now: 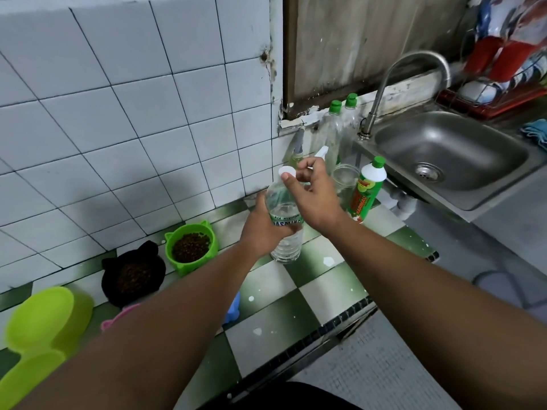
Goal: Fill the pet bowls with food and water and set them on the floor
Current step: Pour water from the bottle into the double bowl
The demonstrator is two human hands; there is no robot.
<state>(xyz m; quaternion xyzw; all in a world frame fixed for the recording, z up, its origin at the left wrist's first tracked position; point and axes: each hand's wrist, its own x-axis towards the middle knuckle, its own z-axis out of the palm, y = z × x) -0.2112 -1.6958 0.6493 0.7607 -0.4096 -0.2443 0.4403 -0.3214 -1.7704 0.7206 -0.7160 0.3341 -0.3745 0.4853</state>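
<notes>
A steel sink (473, 149) with a curved faucet (414, 59) sits past the right end of a green-and-white checked table (296, 291) against a white tiled wall (118, 113). At the table's far right corner stand two clear green-capped bottles (336, 125), a glass jar (344, 177) and a white detergent bottle (367, 187). A red dish rack (503, 96) and a blue cloth (535, 131) lie beyond the sink.

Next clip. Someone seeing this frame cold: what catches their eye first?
Two bare forearms meet at the centre, where the left hand grips a clear water bottle at the green-and-white checked counter and the right hand pinches its white cap. To the left, along the tiled wall, a green bowl and a black bowl already hold kibble.
</notes>
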